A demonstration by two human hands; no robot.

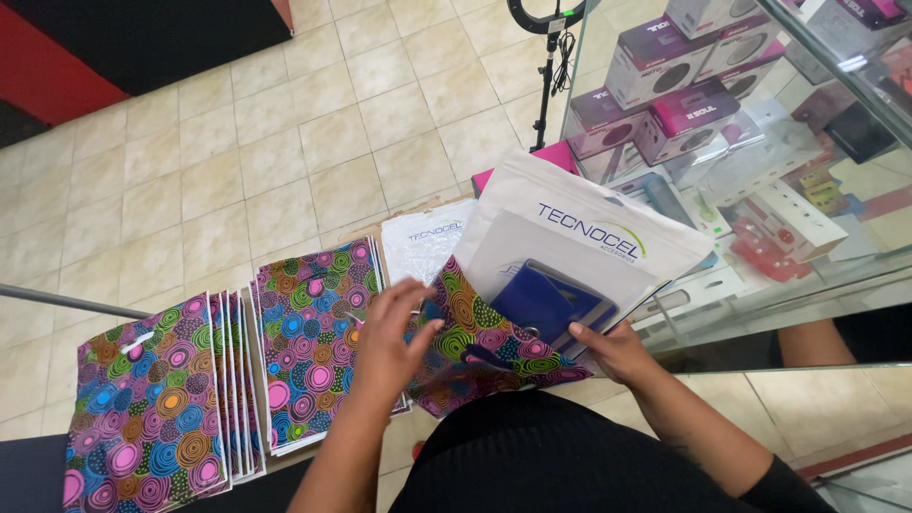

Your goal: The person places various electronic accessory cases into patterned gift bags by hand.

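My left hand (pixel 388 342) grips the left edge of a colourful circle-patterned gift bag (pixel 480 347) lying open on my lap. My right hand (pixel 616 350) holds the bag's right side by a white resealable pouch (pixel 579 233) with a dark blue item (pixel 546 302) showing through it. The pouch sticks out of the bag's mouth, partly inside it.
Two stacks of the same patterned bags (pixel 142 408) (pixel 309 332) lie to my left, with a white plastic bag (pixel 427 242) beyond them. A glass display case (pixel 760 142) with boxed goods stands at right. A ring-light stand (pixel 546 66) rises from the tiled floor.
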